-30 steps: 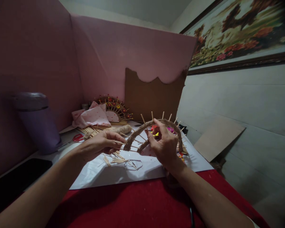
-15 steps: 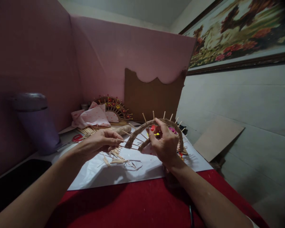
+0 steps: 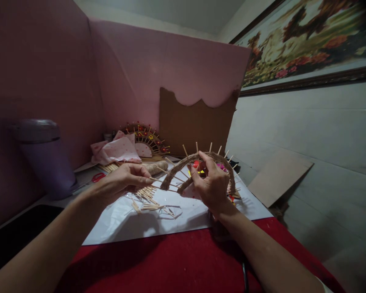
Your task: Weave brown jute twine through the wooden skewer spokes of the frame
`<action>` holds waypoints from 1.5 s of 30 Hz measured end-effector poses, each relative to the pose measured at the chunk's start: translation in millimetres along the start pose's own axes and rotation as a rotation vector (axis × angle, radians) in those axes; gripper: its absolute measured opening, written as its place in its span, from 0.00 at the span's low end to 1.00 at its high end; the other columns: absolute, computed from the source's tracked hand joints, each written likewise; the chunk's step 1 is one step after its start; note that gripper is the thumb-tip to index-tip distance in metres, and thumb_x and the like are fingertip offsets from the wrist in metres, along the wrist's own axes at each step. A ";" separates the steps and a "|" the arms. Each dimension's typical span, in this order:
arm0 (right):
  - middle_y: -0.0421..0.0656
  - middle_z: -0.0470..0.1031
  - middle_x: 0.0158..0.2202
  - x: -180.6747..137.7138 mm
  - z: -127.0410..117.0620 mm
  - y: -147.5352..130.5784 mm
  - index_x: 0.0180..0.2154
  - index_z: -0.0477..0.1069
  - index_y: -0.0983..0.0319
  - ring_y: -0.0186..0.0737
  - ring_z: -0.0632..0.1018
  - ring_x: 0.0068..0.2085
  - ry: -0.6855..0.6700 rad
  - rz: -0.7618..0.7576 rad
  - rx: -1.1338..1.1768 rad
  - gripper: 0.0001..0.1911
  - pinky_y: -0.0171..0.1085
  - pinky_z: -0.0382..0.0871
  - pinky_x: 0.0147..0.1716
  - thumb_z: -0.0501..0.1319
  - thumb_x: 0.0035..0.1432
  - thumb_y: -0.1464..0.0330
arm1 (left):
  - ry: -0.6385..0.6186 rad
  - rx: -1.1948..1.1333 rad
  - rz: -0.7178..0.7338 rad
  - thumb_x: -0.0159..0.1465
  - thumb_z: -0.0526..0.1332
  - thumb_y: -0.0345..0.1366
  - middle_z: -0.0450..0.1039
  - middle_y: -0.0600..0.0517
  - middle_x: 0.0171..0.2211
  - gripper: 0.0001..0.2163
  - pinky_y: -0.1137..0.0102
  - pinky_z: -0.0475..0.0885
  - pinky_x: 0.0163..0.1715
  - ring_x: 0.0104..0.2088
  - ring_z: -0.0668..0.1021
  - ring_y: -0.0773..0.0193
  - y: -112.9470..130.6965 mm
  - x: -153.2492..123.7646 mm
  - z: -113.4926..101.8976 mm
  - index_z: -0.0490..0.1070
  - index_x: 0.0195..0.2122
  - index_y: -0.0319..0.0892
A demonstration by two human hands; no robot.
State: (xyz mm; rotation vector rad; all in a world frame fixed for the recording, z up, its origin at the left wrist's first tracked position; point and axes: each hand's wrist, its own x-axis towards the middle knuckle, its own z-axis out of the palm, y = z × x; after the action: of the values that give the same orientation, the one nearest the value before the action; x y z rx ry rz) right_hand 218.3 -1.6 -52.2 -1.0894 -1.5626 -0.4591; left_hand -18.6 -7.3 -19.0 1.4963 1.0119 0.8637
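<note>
My right hand [image 3: 212,179] grips a fan-shaped frame [image 3: 179,166], a brown twine-wrapped arch with thin wooden sticks poking out around its outer curve. A smaller wrapped inner arch and a pale pink panel [image 3: 190,191] show below, partly behind the fingers. At the frame's left end, my left hand [image 3: 131,179] is closed, its thumb and fingertips pinched at the outer tip of a wooden stick [image 3: 156,180]. Under the hands, several loose cut sticks [image 3: 152,206] lie on a white sheet [image 3: 122,228]. Red, yellow and pink bits are partly hidden behind the right hand.
A finished-looking fan piece [image 3: 149,138] with coloured beads stands at the back beside a pink cloth [image 3: 118,148]. There are a twine roll [image 3: 157,167], red-handled scissors [image 3: 98,177], a purple tumbler [image 3: 47,158], a cardboard piece [image 3: 195,126] and a red table cover [image 3: 177,264].
My left hand has shifted slightly left, away from the arch, along the stick, so more of the stick shows. The right hand and the frame stay almost still.
</note>
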 end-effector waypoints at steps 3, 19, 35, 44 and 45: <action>0.41 0.74 0.29 -0.2 -0.5 -0.1 0.48 0.66 0.64 0.37 0.73 0.30 -0.006 -0.001 -0.006 0.20 0.37 0.65 0.32 0.58 0.54 0.64 | 0.002 -0.002 0.003 0.48 0.67 0.33 0.60 0.57 0.14 0.07 0.74 0.45 0.14 0.14 0.58 0.77 2.0 -1.2 1.2 0.69 0.20 0.38; 0.42 0.74 0.31 -2.7 1.8 1.8 0.49 0.65 0.63 0.37 0.73 0.31 -0.042 0.001 -0.027 0.21 0.36 0.65 0.34 0.58 0.54 0.64 | 0.006 0.139 0.036 0.47 0.68 0.34 0.56 0.57 0.13 0.09 0.75 0.44 0.14 0.15 0.56 0.77 2.1 -0.6 2.1 0.69 0.17 0.37; 0.41 0.75 0.31 -2.2 1.7 1.3 0.49 0.65 0.63 0.36 0.74 0.31 -0.035 -0.002 -0.025 0.20 0.36 0.65 0.33 0.57 0.54 0.64 | 0.053 0.149 0.030 0.45 0.68 0.33 0.59 0.55 0.13 0.05 0.75 0.48 0.14 0.15 0.57 0.75 0.3 2.0 0.2 0.73 0.18 0.38; 0.40 0.75 0.30 -0.6 2.8 3.6 0.49 0.66 0.62 0.37 0.74 0.30 -0.003 0.008 -0.082 0.21 0.36 0.64 0.30 0.59 0.53 0.63 | 0.197 0.319 0.211 0.44 0.67 0.33 0.65 0.56 0.15 0.05 0.77 0.56 0.16 0.17 0.64 0.73 -1.0 5.7 7.1 0.73 0.18 0.37; 0.40 0.75 0.30 -0.5 2.6 3.5 0.49 0.66 0.62 0.37 0.74 0.30 -0.003 0.007 -0.082 0.21 0.36 0.64 0.30 0.59 0.53 0.63 | 0.196 0.332 0.238 0.45 0.66 0.33 0.64 0.56 0.15 0.06 0.77 0.56 0.16 0.17 0.63 0.74 -1.6 5.8 7.3 0.72 0.18 0.37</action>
State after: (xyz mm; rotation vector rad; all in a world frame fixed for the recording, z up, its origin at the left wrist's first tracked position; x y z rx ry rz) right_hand 219.7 2.0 -54.3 -1.1577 -1.5536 -0.5212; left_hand -10.0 -4.6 -21.7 1.8687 1.1789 1.0647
